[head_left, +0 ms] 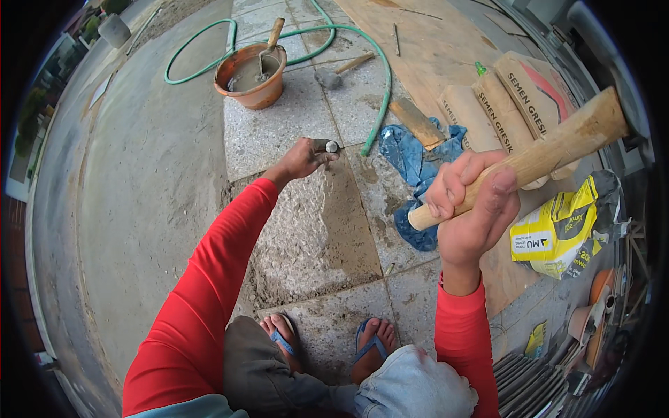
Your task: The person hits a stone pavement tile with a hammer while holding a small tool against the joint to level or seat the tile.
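My left hand (304, 158) is closed around what looks like a chisel (332, 147), its round pale metal end pointing up at me. The lower part of the chisel is hidden by the hand. Below it lies a rough, chipped paving slab (306, 237), with a wet, muddy strip on its right side. My right hand (477, 202) grips the thick wooden handle of a hammer (557, 148), raised close to the camera. The hammer's grey metal head runs up at the right rim, blurred and partly cut off.
An orange bucket (268, 90) of grey mortar holds a trowel (270, 49). A green hose (387, 76) curls past a mallet (331, 78). Right are a blue cloth (408, 157), a wood block (416, 123), paper cement bags (498, 104) and a yellow bag (550, 233). Wet concrete (153, 160) spreads left.
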A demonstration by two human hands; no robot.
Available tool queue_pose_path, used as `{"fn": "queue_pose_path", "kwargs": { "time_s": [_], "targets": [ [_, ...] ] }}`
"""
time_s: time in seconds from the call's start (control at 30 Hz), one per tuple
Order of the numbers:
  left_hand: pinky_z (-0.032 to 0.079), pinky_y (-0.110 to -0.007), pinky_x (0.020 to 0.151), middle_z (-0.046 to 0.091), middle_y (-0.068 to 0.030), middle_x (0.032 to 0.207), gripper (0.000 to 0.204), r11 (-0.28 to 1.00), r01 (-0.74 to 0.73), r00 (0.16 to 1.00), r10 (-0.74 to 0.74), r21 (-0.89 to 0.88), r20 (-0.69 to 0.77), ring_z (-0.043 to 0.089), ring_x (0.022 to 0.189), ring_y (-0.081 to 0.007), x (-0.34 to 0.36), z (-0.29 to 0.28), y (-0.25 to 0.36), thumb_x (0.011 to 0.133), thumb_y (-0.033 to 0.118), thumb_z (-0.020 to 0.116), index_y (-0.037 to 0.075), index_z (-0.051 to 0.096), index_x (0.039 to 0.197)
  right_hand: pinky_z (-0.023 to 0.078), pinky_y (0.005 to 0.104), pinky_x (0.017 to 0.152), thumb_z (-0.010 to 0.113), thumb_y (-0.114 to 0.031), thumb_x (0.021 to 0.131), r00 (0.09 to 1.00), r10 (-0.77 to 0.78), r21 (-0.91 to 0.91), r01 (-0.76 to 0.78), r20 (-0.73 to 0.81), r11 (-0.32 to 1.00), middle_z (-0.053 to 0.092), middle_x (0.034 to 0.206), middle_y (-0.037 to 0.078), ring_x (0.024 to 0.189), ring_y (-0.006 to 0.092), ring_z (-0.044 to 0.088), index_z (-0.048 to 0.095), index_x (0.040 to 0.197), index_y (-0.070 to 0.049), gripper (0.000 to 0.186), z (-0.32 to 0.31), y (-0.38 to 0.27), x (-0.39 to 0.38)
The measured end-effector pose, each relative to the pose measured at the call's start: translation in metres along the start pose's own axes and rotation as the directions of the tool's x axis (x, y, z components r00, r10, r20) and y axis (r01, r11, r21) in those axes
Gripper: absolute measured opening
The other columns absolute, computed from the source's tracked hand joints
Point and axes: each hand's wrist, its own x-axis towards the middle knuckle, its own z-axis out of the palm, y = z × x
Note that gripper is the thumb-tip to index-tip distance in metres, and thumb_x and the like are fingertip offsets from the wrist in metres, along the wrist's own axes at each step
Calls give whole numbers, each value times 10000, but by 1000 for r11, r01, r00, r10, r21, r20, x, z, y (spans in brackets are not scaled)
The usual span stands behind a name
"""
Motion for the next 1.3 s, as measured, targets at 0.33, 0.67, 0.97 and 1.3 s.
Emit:
{"fn": "queue_pose_path", "kwargs": {
  "time_s": [0.33, 0.67, 0.97, 1.3],
  "targets": [
    [519, -432, 699, 720, -197, 876, 210, 981, -18, 996, 36, 195, -85, 657, 730, -395, -6, -2, 0, 973, 203, 684, 45, 721, 1106, 396, 362, 499, 513, -488, 1071, 876, 460, -606, -288, 147, 742, 484, 606, 85, 517, 212, 496, 532, 791, -9, 556, -21, 55, -39],
    [515, -429, 681, 698, -210, 848, 252, 994, 25, 997, -18, 104, -75, 661, 709, -369, -9, -8, 3, 968, 256, 703, 36, 721, 1090, 421, 389, 501, 517, -411, 1077, 939, 274, -591, -101, 209, 800, 546, 611, 108, 523, 250, 552, 557, 800, 8, 504, 7, 75, -36],
    [512, -426, 671, 700, -180, 806, 180, 987, -132, 990, 136, 90, -42, 655, 692, -343, 2, -1, 4, 965, 191, 708, 18, 702, 1014, 330, 217, 453, 454, -498, 1091, 907, 387, -239, -344, 165, 908, 410, 655, -29, 510, 65, 398, 457, 842, -80, 487, -12, -6, -21],
    [520, -444, 681, 713, -201, 840, 187, 985, -105, 994, 109, 139, -22, 676, 741, -393, 6, 1, 4, 971, 201, 695, 16, 699, 999, 394, 362, 496, 533, -421, 1073, 872, 473, -781, -206, 126, 589, 519, 613, 81, 526, 190, 523, 547, 804, -6, 495, -22, 107, -67]
  ]
}}
